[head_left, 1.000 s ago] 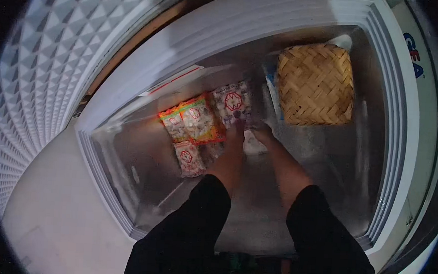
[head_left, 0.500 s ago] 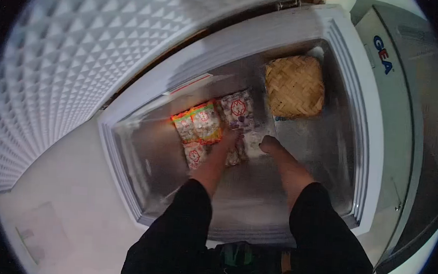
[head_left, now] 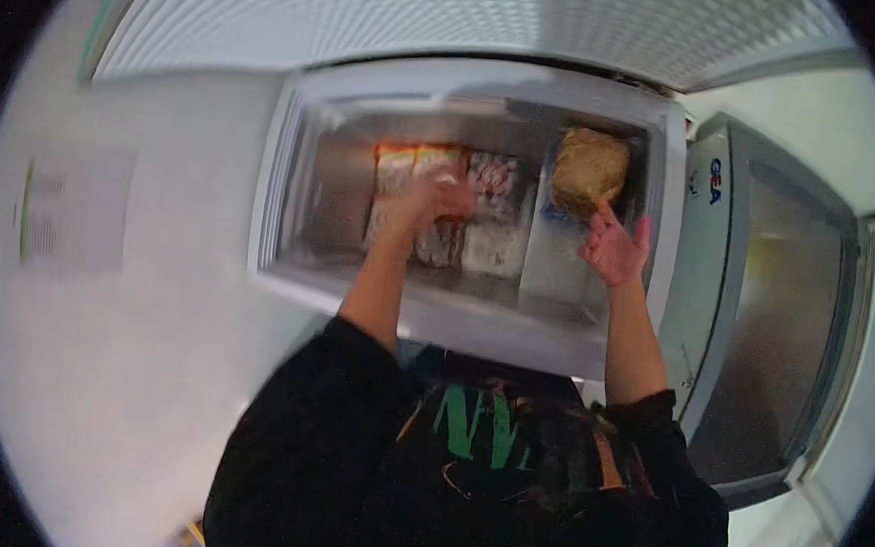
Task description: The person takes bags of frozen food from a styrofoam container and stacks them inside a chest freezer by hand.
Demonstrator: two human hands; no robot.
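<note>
Inside an open chest freezer [head_left: 465,320] lie several packs in rows. My left hand [head_left: 440,195] is blurred above the orange-edged packs [head_left: 396,159], and its fingers are too smeared to read. Beside them is a pack with a red mark [head_left: 494,175], with a whitish pack [head_left: 494,249] below it. My right hand [head_left: 614,246] is raised over the freezer's right part, palm showing, fingers apart, holding nothing. Just beyond its fingertips sits a woven basket [head_left: 590,168] in the back right corner.
The freezer's raised lid [head_left: 452,34] with a patterned inside spans the top. To the right stands a second unit [head_left: 704,260] marked GEA, with a dark glass top [head_left: 780,325]. A paper sheet [head_left: 76,208] is on the pale surface at left.
The view has swung, showing more of the right unit. My right hand has come up from the packs toward the basket, fingers now spread. My left hand has shifted over the orange-edged packs.
</note>
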